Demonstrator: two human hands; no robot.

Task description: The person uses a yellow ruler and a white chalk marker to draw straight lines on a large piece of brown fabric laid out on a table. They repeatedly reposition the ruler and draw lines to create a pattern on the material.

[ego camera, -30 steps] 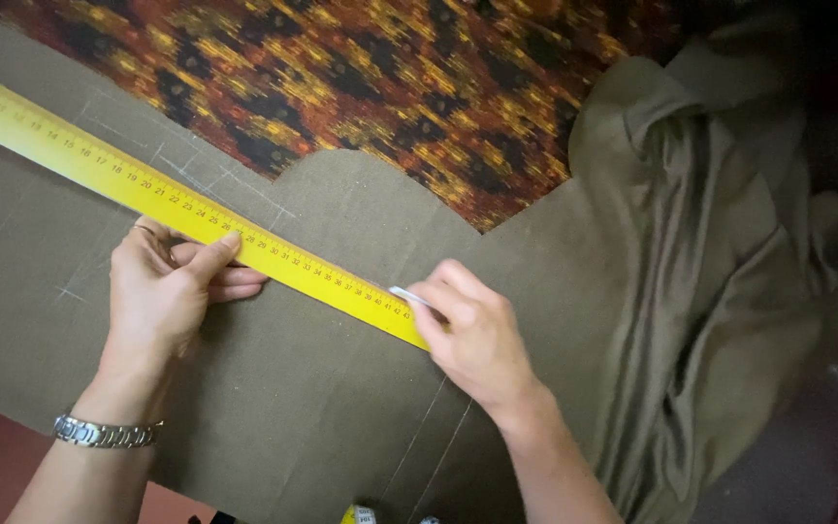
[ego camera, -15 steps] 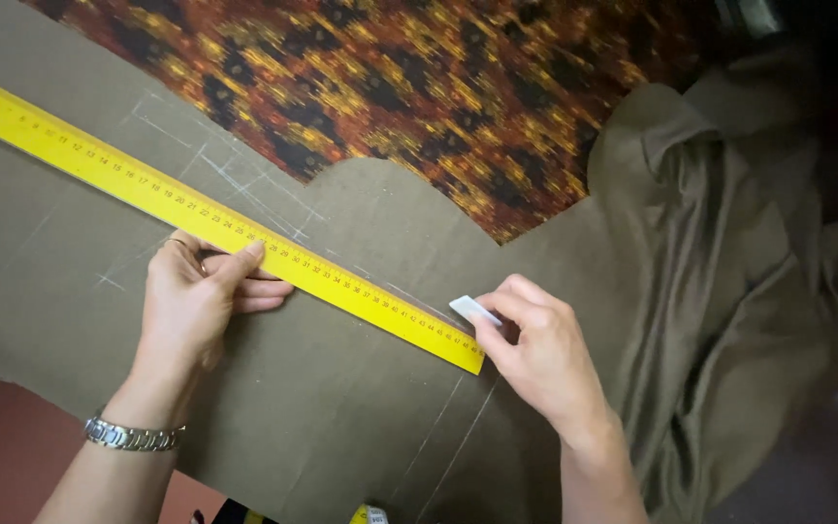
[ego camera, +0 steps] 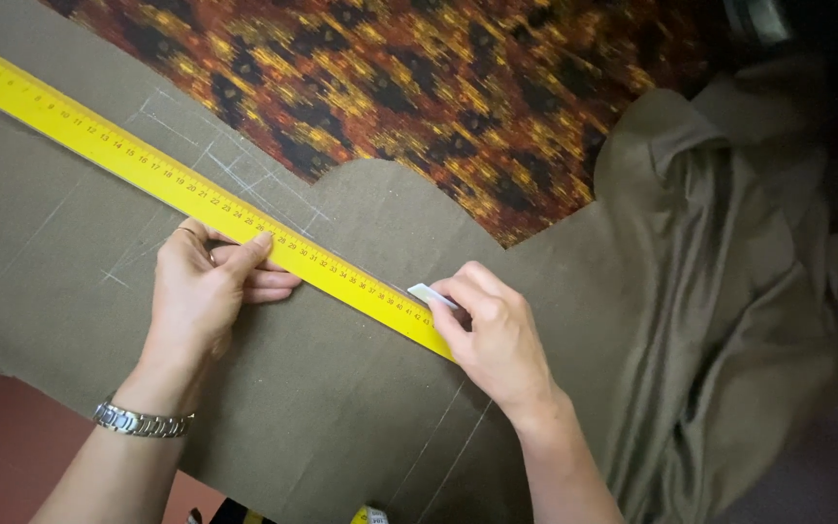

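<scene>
Head view: the yellow ruler [ego camera: 196,199] lies slanted on the olive cloth [ego camera: 322,408], upper left to lower right. The left hand [ego camera: 201,291] presses it flat; the right hand [ego camera: 497,335] pinches white chalk [ego camera: 431,294] at its lower end.

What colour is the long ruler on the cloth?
Bright yellow with dark markings; the ruler shows clearly in the head view.
</scene>
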